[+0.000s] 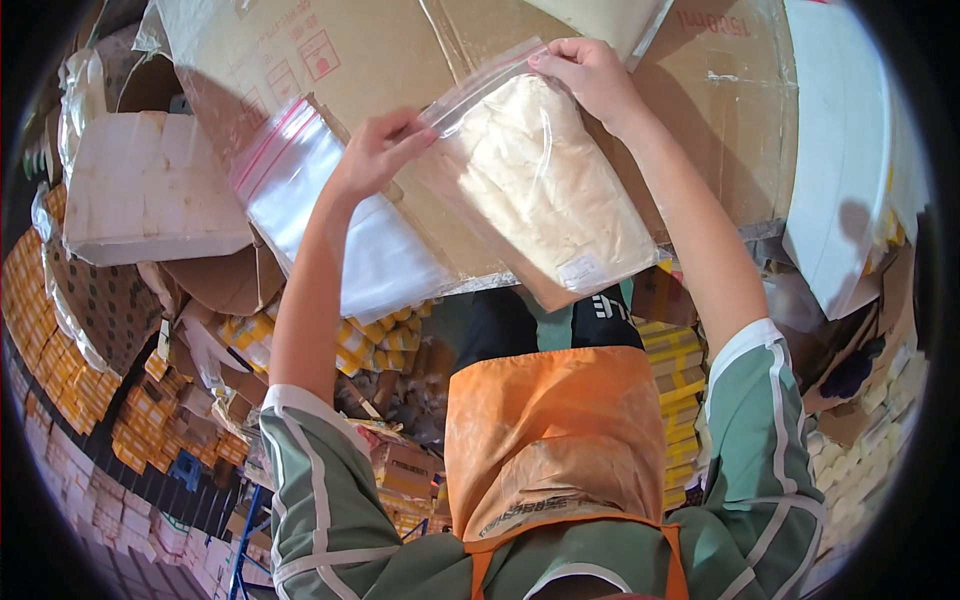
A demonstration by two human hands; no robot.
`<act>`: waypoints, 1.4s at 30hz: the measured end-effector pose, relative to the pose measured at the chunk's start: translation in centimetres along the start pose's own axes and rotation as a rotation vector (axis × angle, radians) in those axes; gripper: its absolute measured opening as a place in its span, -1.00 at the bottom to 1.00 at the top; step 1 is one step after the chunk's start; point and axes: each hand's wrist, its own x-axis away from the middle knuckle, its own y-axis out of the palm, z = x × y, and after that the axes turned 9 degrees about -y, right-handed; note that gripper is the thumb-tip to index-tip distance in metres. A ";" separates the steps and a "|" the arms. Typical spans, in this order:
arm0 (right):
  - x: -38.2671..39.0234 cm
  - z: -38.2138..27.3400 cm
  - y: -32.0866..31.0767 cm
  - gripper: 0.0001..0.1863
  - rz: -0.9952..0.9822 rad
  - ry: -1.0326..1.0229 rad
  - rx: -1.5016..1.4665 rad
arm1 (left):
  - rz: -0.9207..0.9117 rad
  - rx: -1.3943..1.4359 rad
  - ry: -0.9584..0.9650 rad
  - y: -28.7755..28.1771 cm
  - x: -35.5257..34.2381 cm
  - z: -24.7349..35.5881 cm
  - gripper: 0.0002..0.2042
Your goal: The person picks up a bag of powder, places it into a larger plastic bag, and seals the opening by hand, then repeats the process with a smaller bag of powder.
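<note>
A clear zip bag [535,170] with folded cream-coloured cloth-like stuff inside lies tilted on a large cardboard box; I cannot make out what the stuff is. My left hand [382,148] pinches the left end of the bag's zip edge, its fingers a little blurred. At the far corner of that same edge, my right hand [590,80] grips the plastic between thumb and fingers. A small pale label shows near the bag's lower corner. Under my left forearm lies a stack of flat clear zip bags [340,220] with pink-red zip strips.
The cardboard box [715,130] forms the work surface. Another filled clear bag [610,20] sits at its far edge. White foam boxes stand to the left [150,185] and right [840,140]. Yellow-and-white packages [380,340] are piled below, and an orange apron [555,420] covers my lap.
</note>
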 end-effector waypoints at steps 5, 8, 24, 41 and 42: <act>-0.5 -1.3 -0.3 -0.77 -0.055 0.099 -0.021 | 0.029 0.081 0.071 3.1 -4.9 4.8 -0.71; -0.9 -1.2 -0.1 -0.79 -0.060 0.057 0.032 | 0.020 0.116 0.077 4.0 -6.5 6.6 -0.70; 0.0 -1.0 0.7 -0.79 -0.015 -0.119 0.313 | 0.606 0.026 0.483 7.8 -7.9 5.7 -0.86; -0.3 -1.4 0.5 -0.76 -0.031 -0.204 0.309 | 0.413 -0.082 0.384 7.1 -7.8 5.8 -0.82; -0.2 -1.8 0.7 -0.76 -0.053 -0.202 0.344 | 0.450 -0.092 0.415 7.2 -7.7 5.7 -0.84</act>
